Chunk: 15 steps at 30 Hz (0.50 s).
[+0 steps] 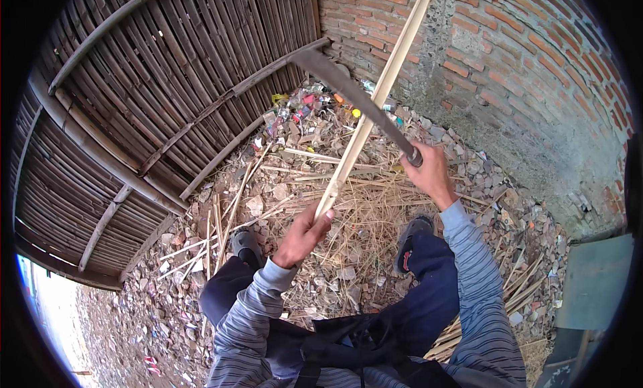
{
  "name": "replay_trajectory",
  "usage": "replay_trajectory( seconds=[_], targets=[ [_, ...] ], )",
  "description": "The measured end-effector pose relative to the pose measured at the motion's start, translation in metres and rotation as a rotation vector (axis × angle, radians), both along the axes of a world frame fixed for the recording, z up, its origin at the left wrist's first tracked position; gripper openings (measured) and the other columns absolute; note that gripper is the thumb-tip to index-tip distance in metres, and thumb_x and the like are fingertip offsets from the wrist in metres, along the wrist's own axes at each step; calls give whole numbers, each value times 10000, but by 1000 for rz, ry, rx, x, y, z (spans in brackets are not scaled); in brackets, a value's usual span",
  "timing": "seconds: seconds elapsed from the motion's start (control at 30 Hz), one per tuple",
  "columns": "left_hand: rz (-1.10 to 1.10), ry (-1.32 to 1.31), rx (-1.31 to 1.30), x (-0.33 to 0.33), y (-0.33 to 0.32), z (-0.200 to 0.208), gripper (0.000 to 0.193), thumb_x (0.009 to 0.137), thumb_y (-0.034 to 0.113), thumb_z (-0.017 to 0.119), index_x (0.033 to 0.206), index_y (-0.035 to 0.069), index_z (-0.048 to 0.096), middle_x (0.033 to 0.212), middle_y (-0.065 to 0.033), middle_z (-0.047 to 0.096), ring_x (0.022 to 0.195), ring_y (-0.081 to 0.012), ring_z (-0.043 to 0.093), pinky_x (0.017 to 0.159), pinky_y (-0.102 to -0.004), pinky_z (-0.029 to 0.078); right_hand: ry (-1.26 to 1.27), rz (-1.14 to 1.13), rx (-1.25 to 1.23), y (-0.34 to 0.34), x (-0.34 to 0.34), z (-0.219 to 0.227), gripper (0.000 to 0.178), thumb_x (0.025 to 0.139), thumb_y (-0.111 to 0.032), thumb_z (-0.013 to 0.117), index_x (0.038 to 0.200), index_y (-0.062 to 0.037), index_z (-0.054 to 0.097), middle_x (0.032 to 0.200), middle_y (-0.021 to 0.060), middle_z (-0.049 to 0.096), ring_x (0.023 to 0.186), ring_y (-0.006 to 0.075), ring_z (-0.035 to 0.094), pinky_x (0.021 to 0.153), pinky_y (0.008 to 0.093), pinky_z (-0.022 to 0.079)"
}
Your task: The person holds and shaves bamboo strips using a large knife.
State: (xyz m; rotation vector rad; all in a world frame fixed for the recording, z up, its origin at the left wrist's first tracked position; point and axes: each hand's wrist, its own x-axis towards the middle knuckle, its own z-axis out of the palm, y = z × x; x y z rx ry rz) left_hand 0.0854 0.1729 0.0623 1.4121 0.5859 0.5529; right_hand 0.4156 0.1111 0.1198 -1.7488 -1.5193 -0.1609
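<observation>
Machete (pixel 345 85), just one, clenched in the right hand (pixel 430 175), crosses one bamboo strip (pixel 349 157) slanting far right from the gripping left hand (pixel 305 239); contact is hard to judge. Two shoes (pixel 247 248) stand near.

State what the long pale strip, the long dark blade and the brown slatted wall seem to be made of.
Long, pale, channelled strip: likely split bamboo, smooth and bare; its lower part looks jointed.
Long, dark, flat blade: probably steel, dull and brownish, perhaps rusted; its broad face shows no shine.
Brown slatted wall: seemingly weathered bamboo, matt; narrow slats cross rounded poles.
</observation>
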Motion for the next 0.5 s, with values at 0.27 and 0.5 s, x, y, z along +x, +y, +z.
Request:
replay_trajectory(
  seconds=[0.27,0.5],
  targets=[
    [-33,121,120,17,-6,40,361,1123,289,528,1350,8,527,739,43,471,596,-53,439,511,-248,382,-120,186,-63,13,-43,-8,248,744,-186,827,948,-72,744,683,122,702,620,304,724,594,424,559],
    [41,182,311,22,-2,27,346,1117,301,519,1070,-36,586,705,-128,577,634,-254,574,623,-436,455,-108,227,-183,25,-52,-21,221,707,-161,816,898,-71,750,687,147,679,645,357,694,595,453,529]
  ],
)
